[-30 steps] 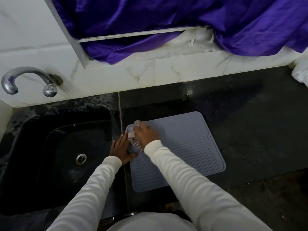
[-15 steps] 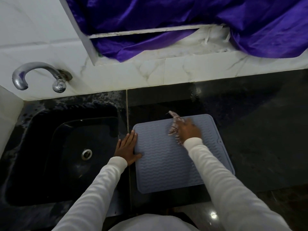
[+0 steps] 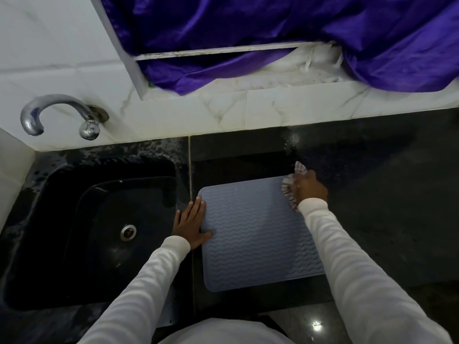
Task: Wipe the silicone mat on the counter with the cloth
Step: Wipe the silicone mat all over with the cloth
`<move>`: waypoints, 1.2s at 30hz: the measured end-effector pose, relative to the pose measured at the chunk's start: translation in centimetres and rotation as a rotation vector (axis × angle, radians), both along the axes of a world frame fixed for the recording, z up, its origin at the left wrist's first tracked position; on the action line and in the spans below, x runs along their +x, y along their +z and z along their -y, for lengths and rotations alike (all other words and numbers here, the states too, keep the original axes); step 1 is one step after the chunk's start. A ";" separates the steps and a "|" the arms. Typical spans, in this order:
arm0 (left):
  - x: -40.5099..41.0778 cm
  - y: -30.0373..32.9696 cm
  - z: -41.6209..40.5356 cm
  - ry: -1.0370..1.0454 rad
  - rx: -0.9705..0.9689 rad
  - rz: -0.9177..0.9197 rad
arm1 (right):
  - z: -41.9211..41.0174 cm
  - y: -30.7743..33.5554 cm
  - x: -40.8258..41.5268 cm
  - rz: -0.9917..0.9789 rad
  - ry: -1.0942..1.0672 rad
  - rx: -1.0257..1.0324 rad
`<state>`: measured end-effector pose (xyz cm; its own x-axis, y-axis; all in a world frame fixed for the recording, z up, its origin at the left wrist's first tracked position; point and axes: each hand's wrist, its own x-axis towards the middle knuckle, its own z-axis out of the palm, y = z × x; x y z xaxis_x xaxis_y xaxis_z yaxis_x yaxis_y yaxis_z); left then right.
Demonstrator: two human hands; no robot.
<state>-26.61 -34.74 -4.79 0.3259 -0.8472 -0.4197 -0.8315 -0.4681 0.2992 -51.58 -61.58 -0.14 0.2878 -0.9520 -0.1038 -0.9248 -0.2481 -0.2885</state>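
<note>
The mat (image 3: 255, 234) lay flat on the dark desk (image 3: 372, 194), just right of the sink (image 3: 87, 219), its long side running away from the person. The left hand (image 3: 191, 224) rested open and flat, fingers (image 3: 196, 207) spread along the mat's left edge with the thumb on the ribbed surface; this looked meant to pin the mat so it would not slide under the wiping. The right hand (image 3: 310, 188) was closed on the cloth (image 3: 291, 187) at the mat's far right corner, pressing it down, probably at the end of a stroke across the far edge.

Most of the cloth was bunched under the palm, so only a striped fringe showed. The right forearm covered the mat's right edge and near right corner. The right hand was blurred, so how the fingers wrapped the cloth could not be made out. The dark desk hid any wetness or dirt.
</note>
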 end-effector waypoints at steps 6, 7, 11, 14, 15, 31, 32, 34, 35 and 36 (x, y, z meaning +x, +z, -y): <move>0.0 -0.2 0.1 0.015 -0.004 -0.011 | -9.0 2.5 10.9 0.072 0.468 -0.050; 0.0 -0.2 0.1 0.019 0.001 -0.004 | -10.9 2.2 12.9 0.056 0.538 -0.032; -0.2 -0.2 -0.1 0.026 0.011 0.042 | -14.8 -1.0 16.7 -0.078 0.635 0.113; 0.0 -0.2 -0.1 0.030 -0.009 0.038 | -14.0 -1.9 16.6 -0.115 0.607 0.106; 0.0 -0.3 -0.1 0.031 -0.013 0.029 | -13.1 -2.0 16.3 -0.129 0.603 0.088; -0.2 0.2 -0.4 0.043 -0.038 -0.011 | 1.0 -1.8 0.3 -0.240 0.268 0.020; -0.2 0.2 -0.3 0.042 -0.034 -0.014 | 1.9 -1.5 -1.1 -0.227 0.200 0.033; -0.1 0.2 -0.3 0.037 -0.029 -0.024 | 3.5 -1.0 -3.8 -0.228 0.103 0.062; -0.1 0.2 -0.3 0.034 -0.025 -0.027 | 4.1 -0.8 -4.8 -0.241 0.075 0.071; -0.1 0.2 -0.2 0.034 -0.021 -0.030 | 4.5 -0.6 -5.5 -0.248 0.050 0.081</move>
